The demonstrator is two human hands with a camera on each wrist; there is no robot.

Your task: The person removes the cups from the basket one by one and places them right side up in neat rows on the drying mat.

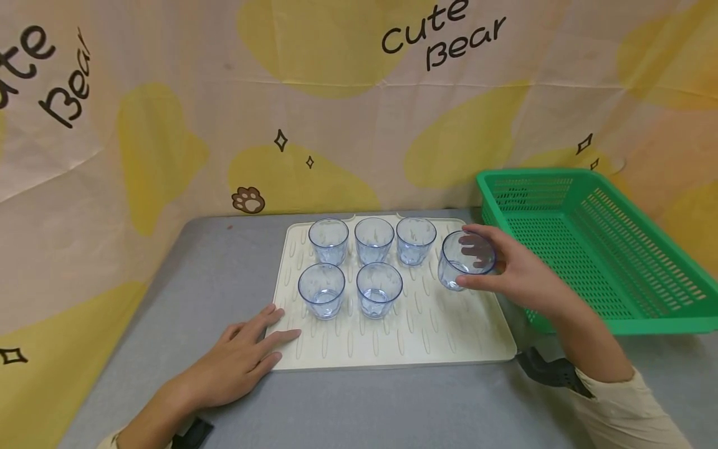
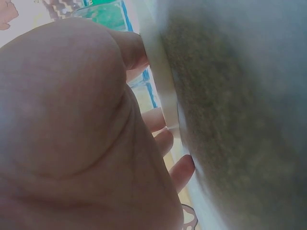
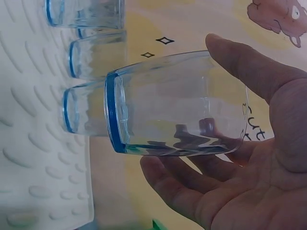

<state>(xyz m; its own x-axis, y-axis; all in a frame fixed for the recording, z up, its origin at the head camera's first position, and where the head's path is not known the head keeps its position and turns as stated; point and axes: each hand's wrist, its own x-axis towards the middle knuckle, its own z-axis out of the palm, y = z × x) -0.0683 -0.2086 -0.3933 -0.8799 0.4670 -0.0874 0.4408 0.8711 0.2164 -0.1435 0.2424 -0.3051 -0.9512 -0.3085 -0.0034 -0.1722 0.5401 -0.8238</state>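
My right hand (image 1: 518,268) grips a clear bluish drinking glass (image 1: 453,265) at the right side of a white ribbed drying mat (image 1: 392,346). Thumb and fingers sit on opposite sides of this glass, near its rim. In the right wrist view its thick blue base (image 3: 114,112) faces the mat, close over it. My left hand (image 1: 238,362) rests at the mat's left edge with fingers spread and nothing held. Several matching glasses stand upright on the mat: a back row of three, including this one (image 1: 374,242), and two in front, such as this left one (image 1: 321,292).
A green plastic basket (image 1: 662,325) with slotted walls stands to the right, close to the mat and my right forearm. The grey table (image 1: 224,262) ends at a patterned cloth (image 1: 348,118) hanging behind it and along the left.
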